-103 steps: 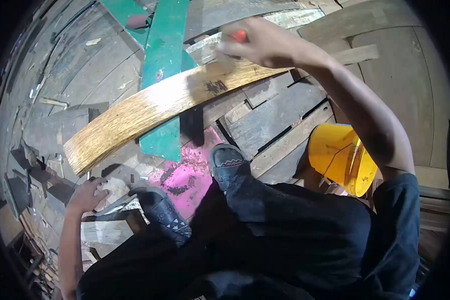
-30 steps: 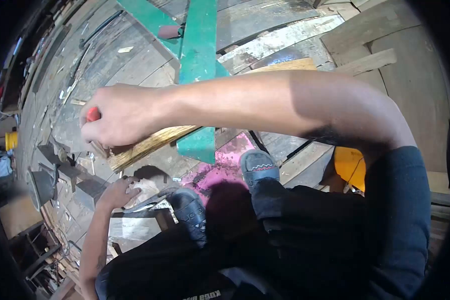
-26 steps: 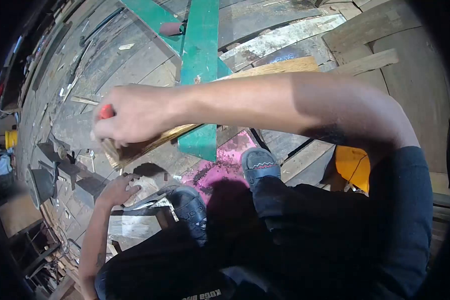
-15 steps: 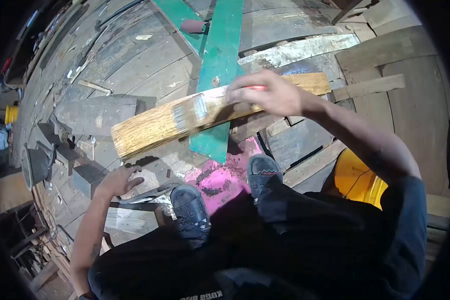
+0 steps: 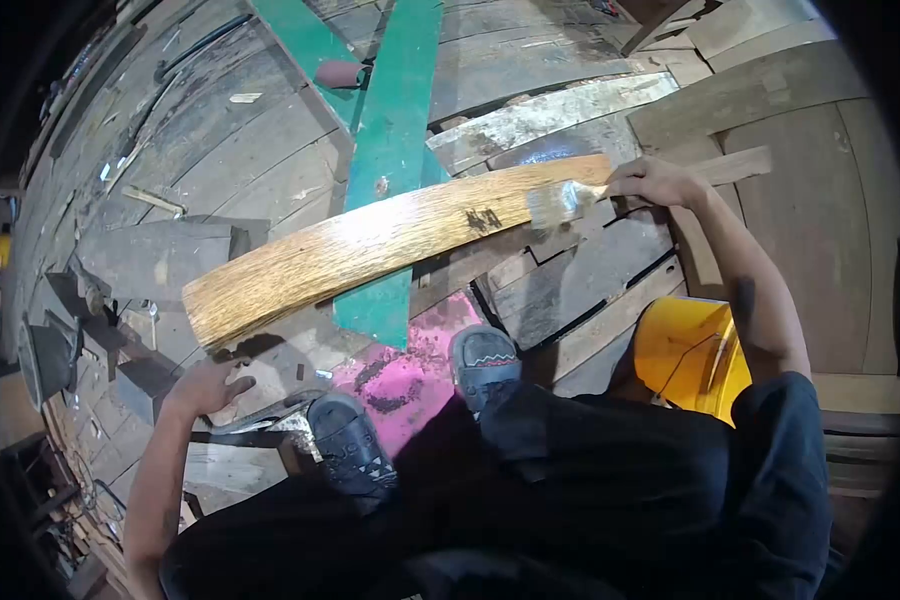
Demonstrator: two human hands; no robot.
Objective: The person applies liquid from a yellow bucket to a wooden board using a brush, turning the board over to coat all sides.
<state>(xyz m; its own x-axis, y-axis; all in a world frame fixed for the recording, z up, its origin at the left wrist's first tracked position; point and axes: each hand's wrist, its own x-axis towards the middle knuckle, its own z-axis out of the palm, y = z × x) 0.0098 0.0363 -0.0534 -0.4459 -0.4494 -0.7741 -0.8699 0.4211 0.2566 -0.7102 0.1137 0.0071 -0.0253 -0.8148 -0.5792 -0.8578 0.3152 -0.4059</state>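
My right hand (image 5: 660,183) is closed on the handle of a wide paintbrush (image 5: 562,203). The brush's bristles lie over the lower edge of a yellowish-brown wooden board (image 5: 370,232), towards its right end. The board's surface shines wet, and dark marks show right of its middle. My left hand (image 5: 208,388) is low at the left, fingers spread and thumb apart, with the fingertips right by the board's lower left corner. Under the board runs a green plank (image 5: 395,120), lying across it.
A yellow bucket (image 5: 682,345) sits by my right leg. My sandalled feet are on either side of a pink patch (image 5: 410,375). A reddish roll (image 5: 340,74) rests on green planks. Wood blocks (image 5: 150,388) stand at left, and loose planks (image 5: 570,105) lie at back right.
My right hand has carried the brush rightwards along the board, from its middle to near its right end. The whole view has shifted slightly; my left hand keeps its place by the board's corner.
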